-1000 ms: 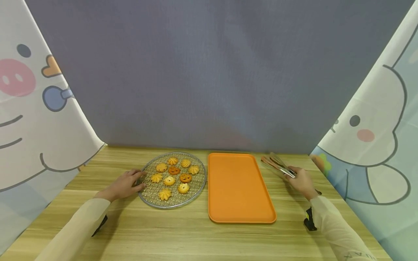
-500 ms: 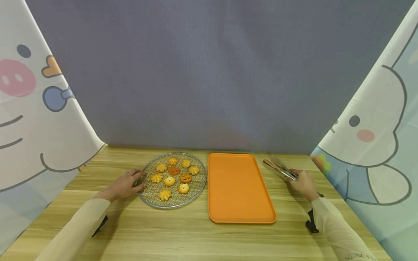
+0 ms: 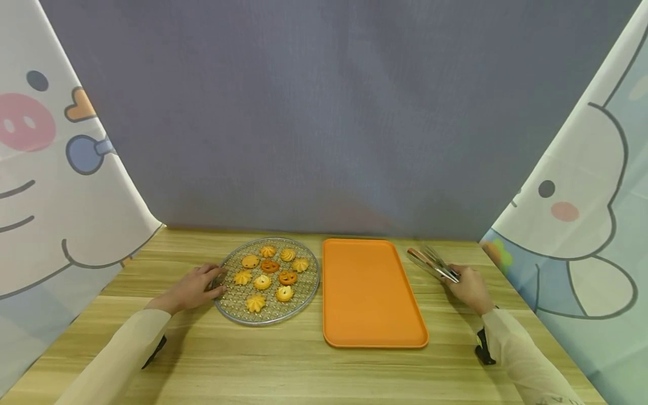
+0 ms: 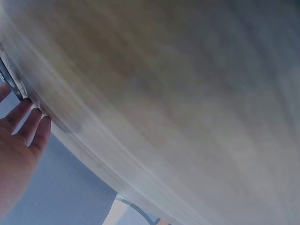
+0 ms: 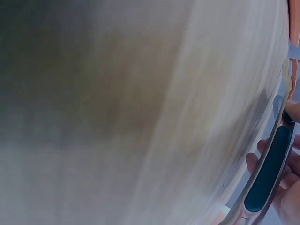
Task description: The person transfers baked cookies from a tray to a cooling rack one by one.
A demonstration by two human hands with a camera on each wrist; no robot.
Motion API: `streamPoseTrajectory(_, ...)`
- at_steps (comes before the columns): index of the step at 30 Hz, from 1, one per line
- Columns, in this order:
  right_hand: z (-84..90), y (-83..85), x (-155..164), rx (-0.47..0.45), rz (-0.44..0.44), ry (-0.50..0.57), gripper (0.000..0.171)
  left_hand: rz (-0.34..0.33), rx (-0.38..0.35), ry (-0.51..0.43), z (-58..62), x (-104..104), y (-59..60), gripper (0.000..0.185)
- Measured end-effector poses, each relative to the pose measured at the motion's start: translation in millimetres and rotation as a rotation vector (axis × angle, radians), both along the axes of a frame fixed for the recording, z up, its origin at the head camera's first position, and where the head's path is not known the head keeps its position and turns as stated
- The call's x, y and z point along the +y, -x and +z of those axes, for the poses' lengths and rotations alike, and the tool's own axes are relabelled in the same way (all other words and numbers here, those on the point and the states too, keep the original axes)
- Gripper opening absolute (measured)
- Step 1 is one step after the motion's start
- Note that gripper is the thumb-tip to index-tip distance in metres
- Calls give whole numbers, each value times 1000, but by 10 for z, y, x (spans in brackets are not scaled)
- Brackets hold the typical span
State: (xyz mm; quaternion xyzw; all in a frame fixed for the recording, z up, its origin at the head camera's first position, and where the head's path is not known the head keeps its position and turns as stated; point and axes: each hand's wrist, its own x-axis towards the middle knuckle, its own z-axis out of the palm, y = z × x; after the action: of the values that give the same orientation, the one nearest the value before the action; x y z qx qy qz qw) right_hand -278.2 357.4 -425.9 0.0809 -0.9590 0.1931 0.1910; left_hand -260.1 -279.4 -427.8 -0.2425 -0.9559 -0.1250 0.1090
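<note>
On the wooden table (image 3: 304, 365) the left hand (image 3: 194, 288) rests flat with relaxed fingers against the left rim of the round wire-mesh cooling rack (image 3: 230, 306) — probably to keep the light rack from sliding. The rack sits toward the far middle of the table and carries ten small golden piped biscuits (image 3: 262, 281), two of them with dark jam faces. Just beside its right rim lies the flat orange rectangular plastic tray (image 3: 372, 289), long side running from the far edge toward the near one, nothing on it. Near the far right corner the right hand (image 3: 468, 287) grips a pair of metal tongs with a dark handle pad (image 3: 432, 263), fingers curled round the handle end — the tips point toward the far edge and look slightly raised off the wood, though blur makes that uncertain
</note>
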Motion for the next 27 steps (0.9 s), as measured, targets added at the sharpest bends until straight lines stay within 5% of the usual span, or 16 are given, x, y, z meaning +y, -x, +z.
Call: streamPoseTrajectory(27, 2, -42, 4, -5, 15, -20, 37, -14, -1, -11, 16, -4, -10, 45)
